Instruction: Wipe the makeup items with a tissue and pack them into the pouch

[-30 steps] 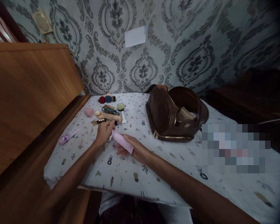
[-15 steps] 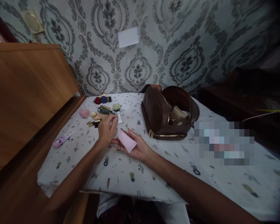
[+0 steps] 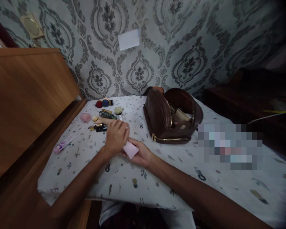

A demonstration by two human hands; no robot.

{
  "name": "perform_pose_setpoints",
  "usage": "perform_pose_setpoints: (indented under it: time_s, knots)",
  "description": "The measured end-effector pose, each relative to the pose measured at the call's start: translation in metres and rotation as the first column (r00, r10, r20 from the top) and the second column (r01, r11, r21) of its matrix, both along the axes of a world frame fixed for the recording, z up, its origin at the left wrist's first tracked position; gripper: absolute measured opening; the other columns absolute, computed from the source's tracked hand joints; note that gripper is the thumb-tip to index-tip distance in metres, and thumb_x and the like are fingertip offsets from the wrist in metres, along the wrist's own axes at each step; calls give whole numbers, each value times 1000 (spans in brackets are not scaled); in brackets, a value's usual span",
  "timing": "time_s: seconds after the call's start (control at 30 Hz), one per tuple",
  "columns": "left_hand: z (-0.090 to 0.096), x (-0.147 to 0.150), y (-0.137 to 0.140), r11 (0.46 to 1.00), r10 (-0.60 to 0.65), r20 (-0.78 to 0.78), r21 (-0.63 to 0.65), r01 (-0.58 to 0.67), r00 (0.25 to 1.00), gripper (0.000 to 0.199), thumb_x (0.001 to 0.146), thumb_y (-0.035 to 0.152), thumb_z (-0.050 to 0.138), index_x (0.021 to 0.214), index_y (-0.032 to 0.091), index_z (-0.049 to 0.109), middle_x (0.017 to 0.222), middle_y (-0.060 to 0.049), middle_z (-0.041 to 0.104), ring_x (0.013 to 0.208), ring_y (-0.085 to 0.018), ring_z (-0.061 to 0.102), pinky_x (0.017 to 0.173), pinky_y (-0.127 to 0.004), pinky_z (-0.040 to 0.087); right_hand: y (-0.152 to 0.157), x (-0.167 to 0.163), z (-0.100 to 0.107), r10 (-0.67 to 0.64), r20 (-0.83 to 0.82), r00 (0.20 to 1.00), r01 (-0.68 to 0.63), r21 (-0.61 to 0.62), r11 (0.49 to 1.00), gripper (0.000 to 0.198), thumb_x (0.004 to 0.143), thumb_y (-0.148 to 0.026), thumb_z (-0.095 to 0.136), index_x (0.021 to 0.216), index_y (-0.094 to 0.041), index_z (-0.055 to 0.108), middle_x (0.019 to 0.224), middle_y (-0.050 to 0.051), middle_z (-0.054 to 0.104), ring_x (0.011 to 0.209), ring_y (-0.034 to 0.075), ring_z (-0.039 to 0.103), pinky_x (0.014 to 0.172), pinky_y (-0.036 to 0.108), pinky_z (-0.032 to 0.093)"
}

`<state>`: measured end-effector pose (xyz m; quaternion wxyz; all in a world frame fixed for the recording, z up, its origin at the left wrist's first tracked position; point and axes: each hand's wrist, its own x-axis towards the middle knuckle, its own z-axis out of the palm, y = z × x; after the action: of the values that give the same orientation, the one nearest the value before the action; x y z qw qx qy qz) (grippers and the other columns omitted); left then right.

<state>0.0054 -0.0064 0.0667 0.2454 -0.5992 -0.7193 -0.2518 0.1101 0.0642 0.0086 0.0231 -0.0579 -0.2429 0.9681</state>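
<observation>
A pale pink squeeze tube point(image 3: 131, 150) lies slantwise in my right hand point(image 3: 144, 156), its flat end toward me. The fingers of that hand are curled under and around it. My left hand point(image 3: 116, 135) is closed over the tube's far end, back of the hand up, so the cap end is hidden. A small whitish bit shows by its fingertips, too little to name. Just beyond the left hand lie a black tube point(image 3: 101, 128), a dark green tube point(image 3: 107, 114) and a small jar with a pale green top point(image 3: 118, 110).
An open brown leather bag point(image 3: 157, 111) with items inside stands right of my hands. A pink and purple tube point(image 3: 64, 144), a pink sponge-like piece point(image 3: 85, 117) and small round containers point(image 3: 105, 102) lie leftward on the patterned cloth point(image 3: 85, 171). A wooden panel point(image 3: 30, 105) borders the left.
My left hand has moved right and closed over the tube's far end, covering more of it. The tube remains in my right hand. The view has shifted slightly.
</observation>
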Motion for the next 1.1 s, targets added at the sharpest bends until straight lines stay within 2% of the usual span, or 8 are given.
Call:
perform_pose_setpoints:
  time_s: [0.13,0.27,0.33,0.47,0.53,0.77,0.97,1.1]
  knots:
    - [0,-41,-7,990,71,368,91,-111,927,18,92,28,48,86,20,63,86,-7,66,87,-24,58,82,-38,44,-6,8,17,61,-43,997,-61,4,998,46,82,-10,67,125,-19,53,106,9,72,96,20,71,72,28,57]
    - [-11,-61,-10,977,-80,816,177,-115,573,21,87,37,52,79,19,61,74,-2,64,68,-18,60,64,-29,47,-6,10,19,111,-66,992,-112,1,994,57,78,-9,69,131,-16,50,109,14,70,100,23,70,70,26,57]
    - [-17,-61,-8,974,-110,872,190,-123,476,25,87,40,49,79,19,59,69,-1,63,60,-17,59,55,-27,45,-5,8,16,105,-72,992,-106,-10,994,54,78,-9,68,129,-15,51,110,14,69,102,22,69,75,28,58]
    - [-22,-50,-4,961,-154,901,231,-150,405,29,91,45,44,84,19,56,74,-2,63,62,-16,60,55,-26,46,-5,3,10,33,-1,999,-33,11,999,38,82,-11,69,119,-12,59,101,9,70,88,19,70,79,34,60]
    - [-22,-44,-4,941,-197,879,294,-168,435,28,93,44,44,86,20,56,80,-2,63,72,-16,61,66,-26,49,-6,0,7,-21,43,999,19,40,999,30,83,-12,70,112,-12,62,96,6,70,79,16,69,78,35,61]
    - [-24,-22,-7,930,-93,656,327,-171,749,29,99,45,39,111,22,49,112,-8,55,109,-21,52,102,-36,40,-11,-4,3,-115,67,991,113,44,993,21,78,-17,77,96,-11,67,78,4,70,65,14,66,67,26,59]
    - [-21,6,-14,956,-245,374,244,159,895,36,96,40,47,126,20,44,127,-15,48,122,-28,46,106,-48,37,1,-10,-3,-289,93,953,290,3,957,13,80,-13,71,91,-17,66,80,0,70,72,13,66,69,22,55]
    - [-19,24,-17,908,-411,175,167,385,895,22,94,26,48,115,20,52,117,-14,55,110,-27,51,96,-46,44,14,-7,-12,-210,26,977,208,75,975,2,84,-21,62,83,-20,62,66,-3,62,60,12,60,53,20,51]
